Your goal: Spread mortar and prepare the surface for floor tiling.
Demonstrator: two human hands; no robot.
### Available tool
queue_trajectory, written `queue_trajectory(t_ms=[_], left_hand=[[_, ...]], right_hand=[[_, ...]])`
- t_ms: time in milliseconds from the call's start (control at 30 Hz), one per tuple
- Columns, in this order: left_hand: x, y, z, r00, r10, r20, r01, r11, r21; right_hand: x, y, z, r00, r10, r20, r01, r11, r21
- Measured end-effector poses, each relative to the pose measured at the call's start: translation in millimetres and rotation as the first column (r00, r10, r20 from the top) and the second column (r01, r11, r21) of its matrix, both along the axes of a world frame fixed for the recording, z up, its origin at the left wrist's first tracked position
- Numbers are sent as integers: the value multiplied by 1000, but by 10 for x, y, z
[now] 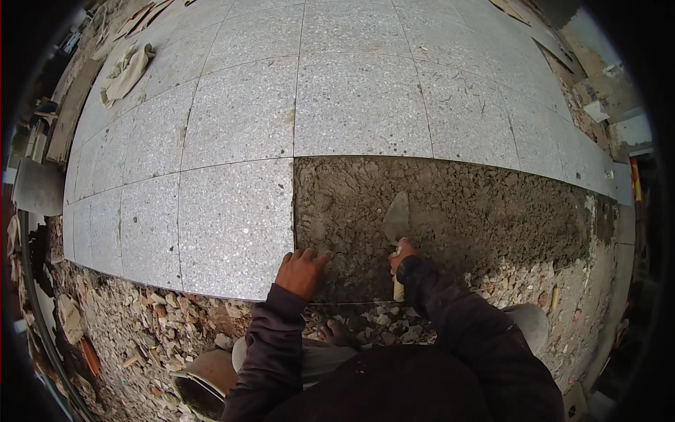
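Granite tiles [302,105] are laid over most of the floor; one mortar bed [450,211] is still bare, rough and lumpy, uncovered. Right hand [402,254] is closed around the handle of a trowel [396,216], blade resting on the mortar bed's near-left part. Left hand [302,271] lies open, fingers spread at the bed's near edge, beside the adjoining tile [232,225]. Rubble [140,323] borders the bed's near side; open room lies to its right.
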State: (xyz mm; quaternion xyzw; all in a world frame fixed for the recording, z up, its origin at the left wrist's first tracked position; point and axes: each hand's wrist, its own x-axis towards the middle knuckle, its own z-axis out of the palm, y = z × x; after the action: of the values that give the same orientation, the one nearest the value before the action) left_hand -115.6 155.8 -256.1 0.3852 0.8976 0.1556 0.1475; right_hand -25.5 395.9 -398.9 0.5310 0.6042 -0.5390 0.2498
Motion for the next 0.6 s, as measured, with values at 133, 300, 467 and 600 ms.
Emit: queue_trajectory(t_ms=[133, 300, 467, 600], left_hand=[[22, 47, 90, 999, 7, -37, -7, 1000, 0], [37, 165, 240, 999, 1, -52, -2, 1000, -15], [67, 47, 255, 998, 53, -44, -56, 996, -71], [77, 379, 242, 992, 52, -118, -60, 996, -64]], right_hand=[[-262, -73, 218, 881, 469, 65, -472, 861, 192], [-897, -42, 381, 632, 746, 211, -772, 582, 255], [-1394, -300, 429, 842, 528, 113, -539, 833, 126], [-1094, 63, 476, 225, 941, 251, -932, 133, 338]])
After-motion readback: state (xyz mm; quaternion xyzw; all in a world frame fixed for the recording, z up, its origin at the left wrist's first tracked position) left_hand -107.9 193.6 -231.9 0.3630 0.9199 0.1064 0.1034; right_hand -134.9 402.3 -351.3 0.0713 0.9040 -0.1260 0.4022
